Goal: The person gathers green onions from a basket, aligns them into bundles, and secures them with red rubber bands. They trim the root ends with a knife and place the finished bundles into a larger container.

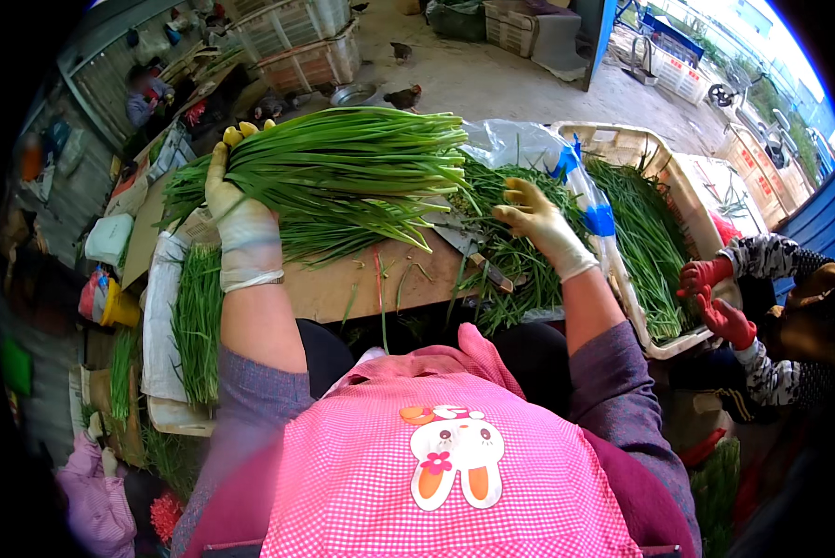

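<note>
A thick bunch of garlic chives (340, 157) lies across my left hand (236, 195), which grips it near the leafy end. The pale cut ends point right. A yellowish glove covers each of my hands. My right hand (539, 216) is empty, fingers apart, over a heap of loose chives (522, 272). Just left of that heap, a knife with a wide blade and a wooden handle (490, 273) lies at the edge of the wooden board (403, 282). More chives (319, 240) lie on the board under the held bunch. A thin red tie (377, 268) hangs over the board's front.
On the right stands a plastic crate (651, 349) of chives, beside a co-worker's red-gloved hands (724, 300). Another crate (180, 411) holds chives at left. Clear plastic sheeting (508, 139) lies behind the heap. Chickens (403, 97) stand beyond the board. Two more people sit at left.
</note>
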`<state>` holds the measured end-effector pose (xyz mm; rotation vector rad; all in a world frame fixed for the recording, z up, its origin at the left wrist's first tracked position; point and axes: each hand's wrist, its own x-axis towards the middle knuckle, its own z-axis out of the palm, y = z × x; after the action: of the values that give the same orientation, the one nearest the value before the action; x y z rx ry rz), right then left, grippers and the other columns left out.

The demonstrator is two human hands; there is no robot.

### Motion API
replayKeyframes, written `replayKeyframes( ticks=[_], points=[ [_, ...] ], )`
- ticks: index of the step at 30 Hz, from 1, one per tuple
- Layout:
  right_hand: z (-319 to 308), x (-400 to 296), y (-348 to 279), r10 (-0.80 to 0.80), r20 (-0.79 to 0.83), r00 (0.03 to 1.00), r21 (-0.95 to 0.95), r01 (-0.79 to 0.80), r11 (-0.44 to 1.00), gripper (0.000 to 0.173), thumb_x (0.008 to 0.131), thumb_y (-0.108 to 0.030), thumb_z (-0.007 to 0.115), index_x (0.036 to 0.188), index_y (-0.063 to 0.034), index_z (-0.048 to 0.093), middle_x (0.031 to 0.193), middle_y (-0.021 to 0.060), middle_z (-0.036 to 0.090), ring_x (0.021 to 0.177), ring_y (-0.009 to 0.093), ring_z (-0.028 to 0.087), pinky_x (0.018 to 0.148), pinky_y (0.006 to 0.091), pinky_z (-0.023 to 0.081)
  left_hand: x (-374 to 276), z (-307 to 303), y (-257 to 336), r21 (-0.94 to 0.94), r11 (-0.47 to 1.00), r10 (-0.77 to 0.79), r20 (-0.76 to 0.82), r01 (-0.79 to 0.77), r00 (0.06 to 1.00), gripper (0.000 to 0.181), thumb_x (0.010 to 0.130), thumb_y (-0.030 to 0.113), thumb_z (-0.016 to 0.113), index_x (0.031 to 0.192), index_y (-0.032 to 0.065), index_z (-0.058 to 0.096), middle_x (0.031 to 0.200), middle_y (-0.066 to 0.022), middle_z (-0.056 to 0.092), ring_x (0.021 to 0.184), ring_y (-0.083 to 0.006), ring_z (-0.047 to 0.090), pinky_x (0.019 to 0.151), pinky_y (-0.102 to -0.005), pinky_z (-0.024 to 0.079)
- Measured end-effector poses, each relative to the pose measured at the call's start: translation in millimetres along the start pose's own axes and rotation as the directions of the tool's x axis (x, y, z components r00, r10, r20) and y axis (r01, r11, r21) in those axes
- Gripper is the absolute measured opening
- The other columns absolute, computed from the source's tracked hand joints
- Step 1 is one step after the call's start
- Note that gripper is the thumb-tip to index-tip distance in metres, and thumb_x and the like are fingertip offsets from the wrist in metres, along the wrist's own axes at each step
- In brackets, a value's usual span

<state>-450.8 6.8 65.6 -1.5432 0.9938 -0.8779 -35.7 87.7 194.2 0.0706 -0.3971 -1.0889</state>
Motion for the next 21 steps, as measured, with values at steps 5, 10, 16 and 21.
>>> replayKeyframes(
  ticks=[5,10,16,21],
  points=[
    [52,-9,-34,-0.242,0.387,0.890,0.604,-0.047,0.795,0.067,0.093,-0.027,0.074,0.149,-0.0077,0.044,0.142,0.0096,0.057,0.127,0.025,0.059,0.097,0.0436,0.054,0,-3,-30,0.089,0.996,-0.018,-0.011,0.019,1.000,0.024,0.100,0.020,0.055,0.099,0.0031,0.071,0.104,-0.0158,0.073,0.104,-0.0307,0.069,0.108,-0.0551,0.049],
    [78,2,-48,-0.083,0.261,0.962,0.664,-0.116,0.739,0.032,0.096,-0.010,0.066,0.128,-0.0040,0.061,0.120,0.0105,0.070,0.105,0.022,0.070,0.086,0.0382,0.058,-4,-7,-40,0.174,0.983,-0.039,-0.071,0.051,0.997,0.024,0.100,0.023,0.058,0.102,0.0035,0.071,0.109,-0.0169,0.073,0.109,-0.0368,0.067,0.105,-0.0560,0.050],
    [85,-2,-45,-0.216,0.112,0.970,0.638,0.096,0.764,0.023,0.094,-0.004,0.071,0.116,-0.0037,0.070,0.102,0.0039,0.074,0.081,0.013,0.067,0.069,0.0267,0.052,-7,-13,-37,0.170,0.984,-0.043,-0.099,0.060,0.994,0.023,0.099,0.022,0.059,0.101,0.0031,0.071,0.108,-0.0168,0.073,0.110,-0.0361,0.067,0.106,-0.0568,0.049],
    [91,4,-36,-0.148,-0.035,0.988,0.616,0.138,0.776,0.035,0.094,0.012,0.055,0.128,0.0038,0.060,0.116,0.0104,0.070,0.097,0.018,0.069,0.082,0.0310,0.059,-8,-16,-38,0.165,0.986,0.049,-0.183,-0.018,0.982,0.020,0.098,0.019,0.060,0.098,0.0027,0.070,0.100,-0.0128,0.073,0.103,-0.0311,0.068,0.107,-0.0575,0.049]
  ],
)
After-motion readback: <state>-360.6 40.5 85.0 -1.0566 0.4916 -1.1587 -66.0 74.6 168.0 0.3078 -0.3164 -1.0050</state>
